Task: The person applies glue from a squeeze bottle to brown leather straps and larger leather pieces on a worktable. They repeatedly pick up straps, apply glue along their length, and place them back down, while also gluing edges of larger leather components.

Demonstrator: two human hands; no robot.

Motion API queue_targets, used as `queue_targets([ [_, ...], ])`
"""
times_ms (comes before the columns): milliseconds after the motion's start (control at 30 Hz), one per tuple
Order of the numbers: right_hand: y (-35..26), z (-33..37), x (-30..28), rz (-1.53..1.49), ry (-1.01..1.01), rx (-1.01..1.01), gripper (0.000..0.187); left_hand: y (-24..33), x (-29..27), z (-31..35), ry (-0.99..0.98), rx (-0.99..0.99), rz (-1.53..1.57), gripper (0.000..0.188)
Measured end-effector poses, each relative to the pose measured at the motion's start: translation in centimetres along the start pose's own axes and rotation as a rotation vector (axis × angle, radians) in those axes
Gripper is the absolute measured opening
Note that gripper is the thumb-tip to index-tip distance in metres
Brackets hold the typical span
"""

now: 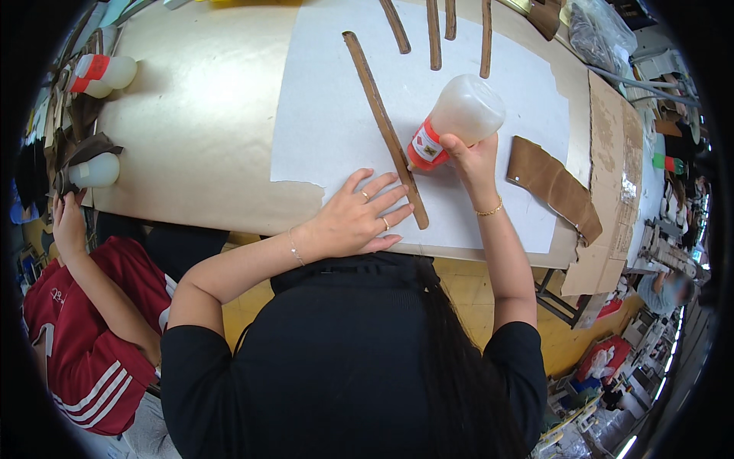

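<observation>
My right hand [472, 159] is wrapped round a translucent squeeze bottle [468, 109] with a red label, tilted nozzle-down. Its tip meets a long brown leather strip [376, 105], or comes very close to it, near the strip's lower end. My left hand [352, 216] lies flat with fingers spread, the fingertips at the strip's left edge just beside the nozzle. Under the strip is a large white paper sheet [313, 138]. Beyond it, several more brown strips [433, 34] lie along the far side. A wider, curved brown leather piece [552, 183] rests right of my right hand.
Brown cardboard [608, 176] covers the table's right end, with a clear plastic bag [600, 34] behind it. At the left, a co-worker in a red shirt [107, 321] has a hand [69, 226] beside another squeeze bottle [99, 170]. A further bottle [118, 72] lies beyond.
</observation>
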State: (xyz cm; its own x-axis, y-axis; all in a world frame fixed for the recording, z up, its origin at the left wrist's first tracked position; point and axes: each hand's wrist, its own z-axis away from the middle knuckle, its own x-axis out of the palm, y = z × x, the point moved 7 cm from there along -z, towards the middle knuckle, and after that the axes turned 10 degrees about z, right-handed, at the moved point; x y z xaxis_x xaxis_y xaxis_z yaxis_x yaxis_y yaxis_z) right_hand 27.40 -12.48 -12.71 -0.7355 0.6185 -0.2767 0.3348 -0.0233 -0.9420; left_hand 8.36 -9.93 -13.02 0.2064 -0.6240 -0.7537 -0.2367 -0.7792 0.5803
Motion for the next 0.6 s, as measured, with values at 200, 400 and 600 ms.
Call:
queue_targets([
  [200,-0.4,0.0,0.7,0.051,-0.083,-0.017,0.044,-0.1,0.1,0.1,0.012,-0.002,0.007,0.050],
  [400,-0.7,1.1,0.4,0.172,-0.137,-0.035,0.048,-0.1,0.2,0.2,0.002,-0.006,-0.004,0.050],
  [600,-0.7,2.6,0.1,0.164,-0.211,-0.030,0.048,-0.1,0.2,0.1,-0.006,-0.012,-0.001,0.050],
])
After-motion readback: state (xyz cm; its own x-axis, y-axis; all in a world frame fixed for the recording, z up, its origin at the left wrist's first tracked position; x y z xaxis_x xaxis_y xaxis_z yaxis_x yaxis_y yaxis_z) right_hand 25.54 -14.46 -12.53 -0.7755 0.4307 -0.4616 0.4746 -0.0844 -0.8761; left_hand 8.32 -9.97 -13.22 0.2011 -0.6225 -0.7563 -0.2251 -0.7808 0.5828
